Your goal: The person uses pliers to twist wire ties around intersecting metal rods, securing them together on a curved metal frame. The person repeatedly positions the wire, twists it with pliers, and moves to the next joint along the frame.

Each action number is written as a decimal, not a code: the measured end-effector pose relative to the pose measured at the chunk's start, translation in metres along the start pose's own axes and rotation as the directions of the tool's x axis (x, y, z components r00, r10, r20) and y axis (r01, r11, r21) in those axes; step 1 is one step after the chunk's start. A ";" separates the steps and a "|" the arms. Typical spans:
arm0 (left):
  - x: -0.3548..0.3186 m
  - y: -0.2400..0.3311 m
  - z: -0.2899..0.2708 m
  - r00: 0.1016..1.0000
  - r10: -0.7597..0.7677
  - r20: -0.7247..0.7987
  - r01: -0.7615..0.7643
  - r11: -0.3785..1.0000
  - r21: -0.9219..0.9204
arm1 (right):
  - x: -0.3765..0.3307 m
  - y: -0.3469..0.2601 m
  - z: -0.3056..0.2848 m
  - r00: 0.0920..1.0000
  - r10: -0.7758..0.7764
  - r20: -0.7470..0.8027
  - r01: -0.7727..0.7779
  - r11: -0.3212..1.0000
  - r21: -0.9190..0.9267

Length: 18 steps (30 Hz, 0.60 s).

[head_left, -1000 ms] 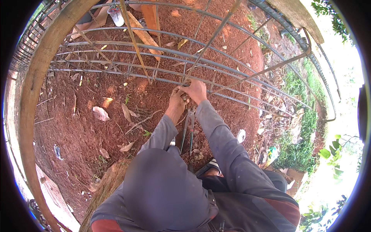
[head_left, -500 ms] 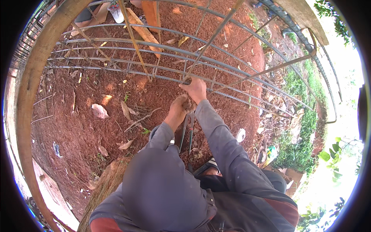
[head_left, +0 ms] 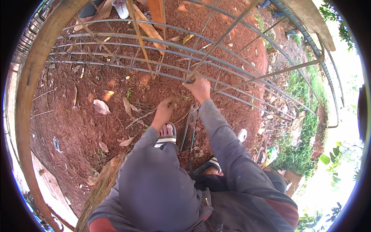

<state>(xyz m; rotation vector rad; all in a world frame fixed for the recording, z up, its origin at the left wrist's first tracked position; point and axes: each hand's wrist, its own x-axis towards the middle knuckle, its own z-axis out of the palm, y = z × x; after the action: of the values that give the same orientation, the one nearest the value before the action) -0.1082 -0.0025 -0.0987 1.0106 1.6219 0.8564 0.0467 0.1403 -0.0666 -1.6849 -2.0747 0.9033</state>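
Note:
A cage of long steel rebars (head_left: 162,44) with cross stirrups lies over red dirt in front of me. My right hand (head_left: 200,88) is closed on one bar where a stirrup crosses it. My left hand (head_left: 165,110) hangs lower, away from the bars, just above my sandalled foot (head_left: 166,136); its fingers are curled and what they hold is hidden. A pair of long-handled pincers (head_left: 189,127) stands between my forearms, below the right hand; neither hand grips it.
A curved timber pole (head_left: 33,89) runs along the left. Wooden planks (head_left: 152,27) and a white cup (head_left: 121,8) lie at the top. A log (head_left: 101,187) sits by my left knee. Dry leaves dot the dirt; grass (head_left: 303,135) grows at right.
My left hand has come off the rebar and dropped toward my foot. The right hand stays on the bar. The pincers now sit lower between my arms.

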 end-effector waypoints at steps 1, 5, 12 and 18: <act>0.004 -0.005 0.000 0.999 0.033 0.013 -0.033 0.999 -0.003 | 0.001 0.002 0.001 1.000 -0.006 -0.001 0.006 1.000 0.013; 0.024 -0.005 0.004 0.990 -0.025 0.140 0.058 0.971 -0.234 | 0.005 0.007 0.003 1.000 -0.002 0.015 0.002 1.000 0.005; 0.034 0.004 0.035 0.980 -0.179 0.082 0.185 0.693 -0.696 | 0.004 0.005 0.000 0.998 0.041 0.043 -0.041 0.999 -0.004; 0.045 -0.007 0.062 0.951 -0.225 0.211 0.282 0.357 -0.891 | 0.008 0.018 -0.004 0.987 -0.027 0.157 0.000 0.986 0.167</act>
<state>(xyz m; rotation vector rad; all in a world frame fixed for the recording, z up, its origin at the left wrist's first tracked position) -0.0570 0.0389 -0.1373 -0.0508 0.9098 1.2635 0.0607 0.1513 -0.0766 -1.5559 -2.0410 1.2071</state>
